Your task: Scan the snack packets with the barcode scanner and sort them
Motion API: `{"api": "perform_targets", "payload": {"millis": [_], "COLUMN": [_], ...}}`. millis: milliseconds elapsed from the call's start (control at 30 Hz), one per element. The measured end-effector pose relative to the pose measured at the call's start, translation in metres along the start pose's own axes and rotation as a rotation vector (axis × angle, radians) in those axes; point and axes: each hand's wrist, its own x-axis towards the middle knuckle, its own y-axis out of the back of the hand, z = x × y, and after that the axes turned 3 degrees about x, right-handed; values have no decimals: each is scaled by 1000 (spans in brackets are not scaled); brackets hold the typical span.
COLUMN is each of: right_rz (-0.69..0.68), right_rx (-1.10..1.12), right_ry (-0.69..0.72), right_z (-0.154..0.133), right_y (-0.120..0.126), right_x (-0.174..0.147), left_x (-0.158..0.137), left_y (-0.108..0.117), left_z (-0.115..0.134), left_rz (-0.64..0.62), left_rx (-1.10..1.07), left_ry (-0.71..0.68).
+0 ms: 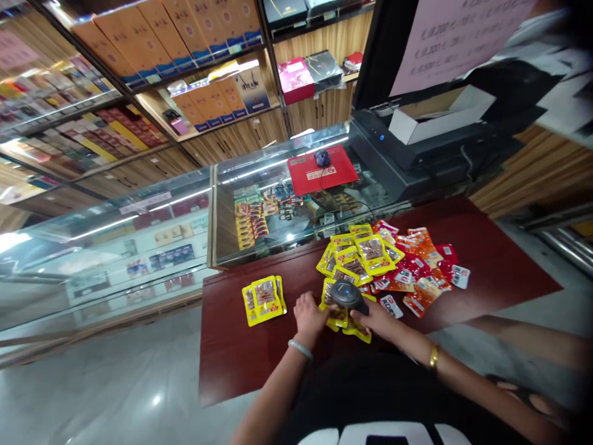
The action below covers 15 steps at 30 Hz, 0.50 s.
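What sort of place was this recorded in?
Probably a shop: boxed goods on shelves, a glass display counter, and what looks like a barcode scanner in the right hand.

It's bright in here, cool white strips (102, 227) glowing in the counter (106, 296) and streaking its glass. Glare whites out the far left, and a hot spot sits on the floor (139, 377) — the table (241, 358) just looks dull. Shelves (324, 42) lean at odd angles; the pink sheet (445, 43) smears — the right edge sinks into blurry black.
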Motion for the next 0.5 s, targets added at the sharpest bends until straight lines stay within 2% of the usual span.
{"api": "perform_targets", "payload": {"millis": [67,133,267,333,500], "right_rz": [36,57,82,100,52], "right_rx": [11,30,50,51,45], "right_ry": [0,-1,-39,-61,-59], "right_z": [2,2,4,7,12], "right_y": [3,4,3,3,0], "right_x": [-3,-6,-9,-9,-8], "left_x": [1,4,12,16,22], "left_y": [-9,-11,-5,-5,-13], "left_z": [20,26,11,0,-23], "left_rz": [-62,-96,-112,-107,-92], "left_rx": [42,59,-46,-210,-805], "left_ry": [-10,-9,23,72,212]}}
